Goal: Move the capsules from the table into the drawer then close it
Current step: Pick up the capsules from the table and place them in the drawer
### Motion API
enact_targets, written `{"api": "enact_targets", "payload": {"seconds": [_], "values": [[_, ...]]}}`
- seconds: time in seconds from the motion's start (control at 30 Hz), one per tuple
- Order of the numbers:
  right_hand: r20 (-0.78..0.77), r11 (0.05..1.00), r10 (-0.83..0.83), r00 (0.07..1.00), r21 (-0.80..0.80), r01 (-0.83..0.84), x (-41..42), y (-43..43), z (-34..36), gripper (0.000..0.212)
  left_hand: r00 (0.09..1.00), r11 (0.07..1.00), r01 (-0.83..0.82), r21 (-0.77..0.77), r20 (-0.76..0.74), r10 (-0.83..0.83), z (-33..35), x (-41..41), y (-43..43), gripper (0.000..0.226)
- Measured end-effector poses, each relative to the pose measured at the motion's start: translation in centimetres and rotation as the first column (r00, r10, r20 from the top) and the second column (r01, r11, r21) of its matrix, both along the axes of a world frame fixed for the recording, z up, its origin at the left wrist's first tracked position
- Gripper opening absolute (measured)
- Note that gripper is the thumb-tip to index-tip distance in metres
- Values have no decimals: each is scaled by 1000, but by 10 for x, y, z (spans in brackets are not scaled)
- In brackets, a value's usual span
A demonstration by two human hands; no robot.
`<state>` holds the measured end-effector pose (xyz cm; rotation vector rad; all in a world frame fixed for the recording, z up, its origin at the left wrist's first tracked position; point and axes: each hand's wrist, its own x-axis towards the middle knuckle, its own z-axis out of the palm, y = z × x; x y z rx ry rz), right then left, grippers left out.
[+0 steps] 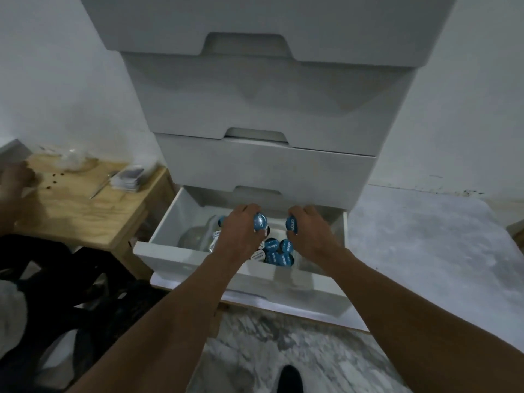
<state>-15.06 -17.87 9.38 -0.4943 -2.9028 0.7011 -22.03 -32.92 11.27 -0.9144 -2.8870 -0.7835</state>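
Two hands are over the open drawer (175, 252), one capsule each: the left hand (241, 234) has its fingers curled round the left capsule (260, 222), and the right hand (310, 234) grips the right capsule (292, 224). Both capsules are round with glossy blue foil lids and white print, and the lids face each other. The capsule pile (276, 253) lies below in the drawer, between the wrists. At least four blue lids show, plus a couple of white-lidded ones; the exact count cannot be told. One more blue lid (221, 221) peeks out behind the left hand. The chest (255, 100) is smooth matte white with four drawers, three closed and the lowest pulled out, and has trapezoid cut-out handles. Inside the drawer at the left is a clear plastic item (195, 234). The table (85, 217) to the left is pale plywood with visible grain. It holds one crumpled clear bag (72, 161), one stack of clear flat packets (129, 180), one thin metal tool (102, 186) and a few dark specks (55, 181). The floor (269, 350) is grey-white marble pattern.
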Motion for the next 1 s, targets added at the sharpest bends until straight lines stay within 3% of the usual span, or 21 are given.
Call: {"api": "enact_targets", "payload": {"seconds": [0.2,0.73,1.0], "values": [[109,998,31,994,-55,-26,-33,12,-37,39,992,996,64,-70,112,-56,-32,-38,18,38],[217,963,-259,941,-13,268,-43,4,-49,46,896,903,422,-78,191,-402,-75,-87,46,44],[222,984,-179,959,63,169,-50,7,-56,44,890,892,441,-97,174,-421,-87,-88,47,44]]}}
